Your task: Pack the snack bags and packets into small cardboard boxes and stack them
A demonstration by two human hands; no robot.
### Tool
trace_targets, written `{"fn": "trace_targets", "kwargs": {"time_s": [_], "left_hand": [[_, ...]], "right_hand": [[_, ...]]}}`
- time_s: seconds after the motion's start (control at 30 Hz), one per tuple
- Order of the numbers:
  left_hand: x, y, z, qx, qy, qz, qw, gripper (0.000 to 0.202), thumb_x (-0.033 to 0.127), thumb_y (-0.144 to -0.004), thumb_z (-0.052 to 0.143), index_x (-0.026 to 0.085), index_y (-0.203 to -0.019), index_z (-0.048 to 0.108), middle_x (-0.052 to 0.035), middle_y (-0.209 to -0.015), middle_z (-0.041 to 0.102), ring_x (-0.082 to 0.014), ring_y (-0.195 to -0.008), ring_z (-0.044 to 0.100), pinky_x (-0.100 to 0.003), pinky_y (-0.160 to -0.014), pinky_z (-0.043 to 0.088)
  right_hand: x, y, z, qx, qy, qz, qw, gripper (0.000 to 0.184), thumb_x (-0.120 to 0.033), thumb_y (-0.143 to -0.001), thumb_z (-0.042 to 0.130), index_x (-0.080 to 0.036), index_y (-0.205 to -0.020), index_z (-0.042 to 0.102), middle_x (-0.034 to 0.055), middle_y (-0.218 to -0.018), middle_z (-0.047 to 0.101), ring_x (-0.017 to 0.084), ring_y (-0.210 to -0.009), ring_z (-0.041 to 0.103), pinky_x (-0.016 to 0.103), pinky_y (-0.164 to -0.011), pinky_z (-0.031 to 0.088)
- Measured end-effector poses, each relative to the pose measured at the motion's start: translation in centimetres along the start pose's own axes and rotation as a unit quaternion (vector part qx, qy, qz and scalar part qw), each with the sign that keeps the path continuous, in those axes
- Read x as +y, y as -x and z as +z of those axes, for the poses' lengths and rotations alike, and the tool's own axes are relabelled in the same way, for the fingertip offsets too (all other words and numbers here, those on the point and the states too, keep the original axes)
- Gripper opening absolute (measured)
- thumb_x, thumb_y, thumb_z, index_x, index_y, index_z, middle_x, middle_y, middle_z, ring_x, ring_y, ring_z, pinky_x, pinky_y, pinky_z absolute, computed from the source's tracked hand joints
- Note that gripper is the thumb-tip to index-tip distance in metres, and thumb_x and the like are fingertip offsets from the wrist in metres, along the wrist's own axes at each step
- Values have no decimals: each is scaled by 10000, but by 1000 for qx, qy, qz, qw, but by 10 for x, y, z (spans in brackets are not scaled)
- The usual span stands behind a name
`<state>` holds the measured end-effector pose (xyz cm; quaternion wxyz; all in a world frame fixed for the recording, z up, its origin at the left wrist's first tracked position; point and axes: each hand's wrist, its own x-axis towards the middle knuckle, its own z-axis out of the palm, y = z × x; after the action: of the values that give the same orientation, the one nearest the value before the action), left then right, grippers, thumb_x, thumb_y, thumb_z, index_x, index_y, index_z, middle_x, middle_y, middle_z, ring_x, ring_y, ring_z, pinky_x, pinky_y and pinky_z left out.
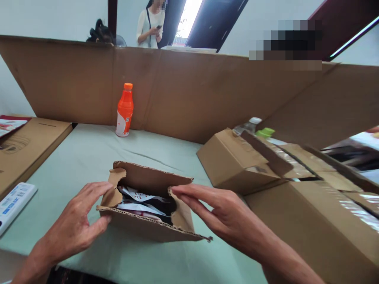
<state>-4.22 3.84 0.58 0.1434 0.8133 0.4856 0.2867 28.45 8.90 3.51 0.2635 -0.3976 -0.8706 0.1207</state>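
A small brown cardboard box (154, 227) lies on the pale green table (89, 154) right before me, its torn top open. White and dark printed packets (142, 201) show inside it. My left hand (74, 223) rests against the box's left side, fingers spread, thumb under the near flap. My right hand (216, 209) reaches in from the right, its stretched fingers touching the right inner flap. Neither hand holds anything.
An orange bottle (124, 110) stands at the back against a tall cardboard wall (192, 94). Larger cardboard boxes (296, 205) with bottles in them crowd the right. A flat carton (26, 146) and a white remote (13, 203) lie left. A person (151, 25) stands behind.
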Motion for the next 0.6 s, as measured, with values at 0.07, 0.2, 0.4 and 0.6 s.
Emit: {"fn": "trace_targets", "kwargs": {"time_s": [0.07, 0.2, 0.4, 0.6], "left_hand": [[1, -4, 2, 7, 1, 17, 1000, 476, 205, -953, 548, 289, -1412, 457, -50, -1382, 626, -207, -1280, 593, -362, -1069, 513], [3, -8, 4, 22, -5, 17, 1000, 407, 231, -975, 553, 259, -1378, 498, -56, -1305, 660, -203, -1209, 625, -345, -1016, 533], [7, -8, 14, 48, 7, -22, 999, 461, 239, -991, 519, 281, -1440, 423, -60, -1272, 637, -209, -1168, 626, -377, -986, 551], [7, -9, 36, 117, 2, -76, 990, 575, 184, -942, 496, 308, -1492, 381, -97, -1354, 503, -242, -1165, 588, -431, -921, 590]], "right_hand": [[3, 6, 6, -19, 3, 15, 1000, 288, -221, -1001, 498, -235, -1073, 777, 32, -1046, 814, 189, -904, 787, 262, -768, 642], [7, 9, 11, 23, -25, 37, 999, 272, -237, -1006, 508, -249, -1034, 778, 15, -983, 821, 182, -845, 789, 264, -749, 642], [11, 0, 5, 194, 5, 35, 980, 319, -353, -1019, 566, -241, -1302, 660, 89, -1322, 712, 232, -1177, 693, 364, -962, 595], [11, 16, 30, -13, 19, -73, 997, 460, -463, -1059, 455, -234, -1446, 551, 103, -1392, 665, 238, -1242, 638, 400, -1008, 559]]}}
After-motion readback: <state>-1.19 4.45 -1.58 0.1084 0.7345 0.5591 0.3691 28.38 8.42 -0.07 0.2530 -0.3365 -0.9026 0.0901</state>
